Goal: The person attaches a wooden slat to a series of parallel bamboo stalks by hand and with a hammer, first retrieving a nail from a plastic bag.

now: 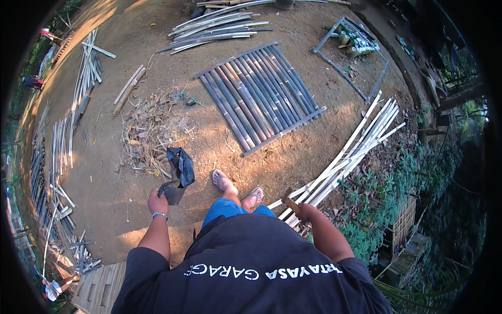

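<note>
We carry things while standing: our left hand (157, 201) has its fingers wrapped around a dark bag (179, 172), our right hand (305, 210) grips a wooden handle (291, 203). Ahead lies the bamboo panel (261, 94); walking there seems next.

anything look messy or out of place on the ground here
Mostly orderly: the bamboo panel lies flat with its slats even. What stands out is a loose heap of dry leaves and scraps on the dirt to its left, beyond the left hand.
</note>
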The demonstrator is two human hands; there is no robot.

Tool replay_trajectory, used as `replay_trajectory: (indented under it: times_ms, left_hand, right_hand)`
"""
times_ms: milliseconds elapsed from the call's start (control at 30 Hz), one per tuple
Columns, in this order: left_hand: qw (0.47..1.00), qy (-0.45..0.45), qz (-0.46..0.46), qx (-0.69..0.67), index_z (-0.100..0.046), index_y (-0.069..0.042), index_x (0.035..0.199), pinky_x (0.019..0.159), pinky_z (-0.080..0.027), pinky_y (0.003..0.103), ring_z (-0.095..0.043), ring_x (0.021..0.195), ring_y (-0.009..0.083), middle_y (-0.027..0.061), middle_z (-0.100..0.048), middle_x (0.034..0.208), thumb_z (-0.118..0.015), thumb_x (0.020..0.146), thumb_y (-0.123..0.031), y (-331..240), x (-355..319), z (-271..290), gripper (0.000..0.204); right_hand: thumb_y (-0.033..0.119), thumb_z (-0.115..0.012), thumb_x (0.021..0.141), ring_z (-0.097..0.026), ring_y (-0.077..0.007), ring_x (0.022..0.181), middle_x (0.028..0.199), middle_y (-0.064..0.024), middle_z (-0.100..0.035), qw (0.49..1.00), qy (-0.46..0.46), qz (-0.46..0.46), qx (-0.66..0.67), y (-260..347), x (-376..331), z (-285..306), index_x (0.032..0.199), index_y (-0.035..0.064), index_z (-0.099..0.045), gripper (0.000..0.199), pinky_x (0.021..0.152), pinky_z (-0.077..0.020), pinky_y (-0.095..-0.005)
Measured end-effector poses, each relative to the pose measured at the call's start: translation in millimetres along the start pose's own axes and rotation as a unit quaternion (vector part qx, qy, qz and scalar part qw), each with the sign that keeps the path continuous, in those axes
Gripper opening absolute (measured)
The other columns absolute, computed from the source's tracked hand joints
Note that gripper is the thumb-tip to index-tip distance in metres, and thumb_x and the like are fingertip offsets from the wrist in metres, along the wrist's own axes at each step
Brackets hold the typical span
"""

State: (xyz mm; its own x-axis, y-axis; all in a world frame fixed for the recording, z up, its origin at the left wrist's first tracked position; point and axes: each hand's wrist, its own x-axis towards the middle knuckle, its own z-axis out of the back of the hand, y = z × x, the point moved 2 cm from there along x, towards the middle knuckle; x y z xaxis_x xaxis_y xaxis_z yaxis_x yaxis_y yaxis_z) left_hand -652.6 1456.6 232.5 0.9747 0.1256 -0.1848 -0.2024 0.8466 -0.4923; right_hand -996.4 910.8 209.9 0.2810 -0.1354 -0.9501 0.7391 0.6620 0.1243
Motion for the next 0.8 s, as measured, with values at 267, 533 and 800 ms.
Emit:
replay_trajectory:
  times_ms: [267,533,800]
  left_hand:
    - [1.000,0.000,-0.002,0.020,-0.067,-0.003,0.108,0.084,-0.054,0.042,-0.071,0.094,0.0361,0.0198,-0.073,0.101,-0.067,0.088,-0.007,-11,1,5,0.021]
    - [1.000,0.000,-0.006,0.000,-0.067,-0.002,0.109,0.084,-0.054,0.042,-0.072,0.094,0.0349,0.0201,-0.073,0.100,-0.065,0.088,-0.005,-3,0,-3,0.021]
    - [1.000,0.000,0.027,-0.006,-0.068,-0.002,0.105,0.081,-0.054,0.040,-0.072,0.088,0.0328,0.0184,-0.073,0.094,-0.065,0.090,-0.004,-8,3,1,0.016]
  right_hand:
    - [0.023,-0.073,0.085,-0.076,-0.0280,0.089,0.101,-0.0126,-0.077,0.999,-0.011,-0.017,0.036,11,0,1,0.128,0.0098,-0.065,0.046,0.080,-0.0601,-0.0424]
    - [0.028,-0.070,0.087,-0.075,-0.0267,0.082,0.092,-0.0111,-0.076,1.000,0.013,0.002,-0.010,18,4,13,0.124,0.0067,-0.065,0.043,0.078,-0.0590,-0.0420]
    - [0.027,-0.064,0.090,-0.071,-0.0342,0.105,0.114,-0.0189,-0.073,0.991,-0.119,-0.032,-0.047,32,-8,41,0.147,0.0100,-0.047,0.062,0.093,-0.0561,-0.0449]
